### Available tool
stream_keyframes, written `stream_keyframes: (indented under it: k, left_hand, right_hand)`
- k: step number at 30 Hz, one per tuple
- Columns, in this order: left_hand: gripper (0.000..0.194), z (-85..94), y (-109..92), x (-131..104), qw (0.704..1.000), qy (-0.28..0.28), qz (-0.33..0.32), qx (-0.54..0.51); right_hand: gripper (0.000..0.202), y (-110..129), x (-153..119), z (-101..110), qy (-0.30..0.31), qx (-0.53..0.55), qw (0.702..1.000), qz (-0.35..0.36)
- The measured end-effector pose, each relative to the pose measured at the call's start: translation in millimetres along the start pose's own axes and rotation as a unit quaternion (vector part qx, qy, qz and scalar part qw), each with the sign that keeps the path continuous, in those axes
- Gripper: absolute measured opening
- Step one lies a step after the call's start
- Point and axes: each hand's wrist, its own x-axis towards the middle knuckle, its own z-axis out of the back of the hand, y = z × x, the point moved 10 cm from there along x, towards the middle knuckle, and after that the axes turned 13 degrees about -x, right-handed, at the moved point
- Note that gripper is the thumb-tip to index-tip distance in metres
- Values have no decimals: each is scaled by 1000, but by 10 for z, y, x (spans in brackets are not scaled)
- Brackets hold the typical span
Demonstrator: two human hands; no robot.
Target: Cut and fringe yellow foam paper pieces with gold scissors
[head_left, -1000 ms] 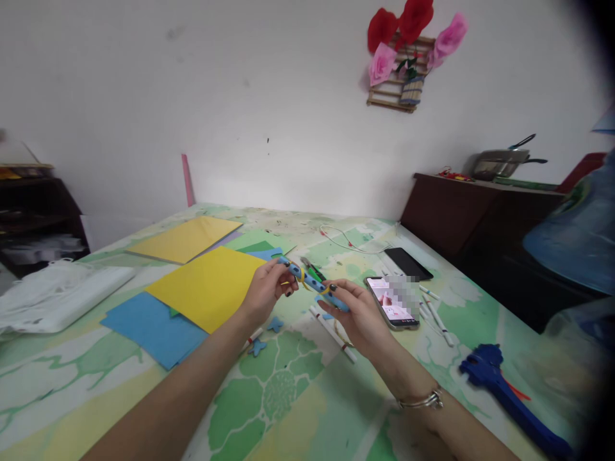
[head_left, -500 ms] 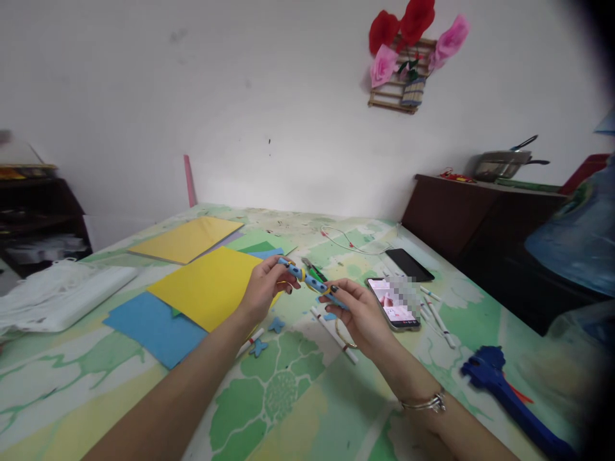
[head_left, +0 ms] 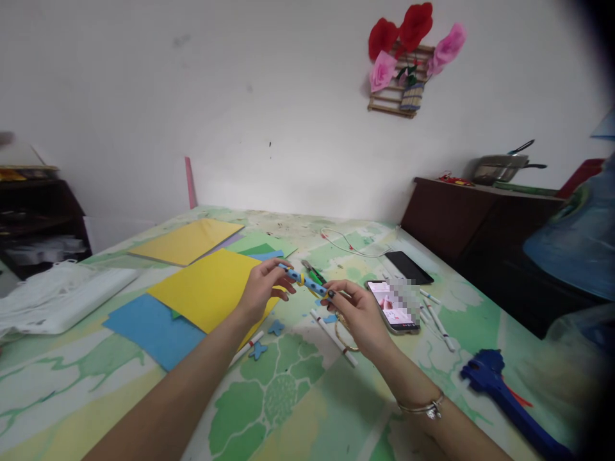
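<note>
Between my hands, above the table, is a thin blue paper roll (head_left: 313, 286) with dark spots and yellow bands around it. My left hand (head_left: 262, 286) pinches its far-left end. The fingers of my right hand (head_left: 358, 310) are closed on its other end. Beneath my hands lie a white marker (head_left: 334, 338) and small blue butterfly-shaped cutouts (head_left: 258, 350). Another white marker (head_left: 246, 349) rests by my left forearm. A green-handled cutter (head_left: 314, 274) is just behind the roll. A gold ring-shaped loop (head_left: 344, 334) hangs or lies under my right hand; which of these, I cannot tell.
Yellow sheets (head_left: 206, 288) and a blue sheet (head_left: 154, 330) lie to the left. A lit phone (head_left: 391, 307), a black tablet-like slab (head_left: 408, 266) and more markers (head_left: 439, 326) are on the right. A blue hot-glue-gun-like tool (head_left: 509, 390) sits at the near right.
The roll has turned slightly in my fingers and dropped a little, so less of its right end shows. Both hands keep their grip, with the right one slightly lower.
</note>
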Motion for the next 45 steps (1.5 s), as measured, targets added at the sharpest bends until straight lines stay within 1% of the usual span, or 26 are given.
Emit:
stream_keyframes:
  k: [6, 12, 18, 23, 26, 30, 35, 45]
  left_hand:
    - [15, 34, 5, -1, 1000, -8, 7, 27]
    - [31, 30, -41, 7, 998, -2, 13, 60]
    - [25, 11, -10, -8, 994, 28, 45, 91]
    - [31, 52, 39, -5, 991, 16, 62, 116]
    - [29, 76, 71, 8, 990, 8, 72, 121]
    - [27, 103, 129, 18, 988, 10, 99, 120]
    - [26, 121, 171, 18, 985, 32, 125, 117]
    - [23, 125, 236, -25, 969, 100, 180, 135]
  right_hand:
    - [9, 88, -2, -9, 8, -33, 999, 26]
    - [7, 62, 11, 4, 17, -53, 998, 35]
    - [8, 55, 56, 66, 16, -76, 996, 42]
    - [9, 99, 67, 85, 15, -101, 993, 54]
    - [9, 114, 64, 75, 17, -117, 991, 64]
    - [9, 115, 67, 83, 14, -134, 989, 67]
    - [9, 112, 74, 113, 11, -149, 987, 62]
    - [8, 73, 86, 107, 27, -147, 988, 36]
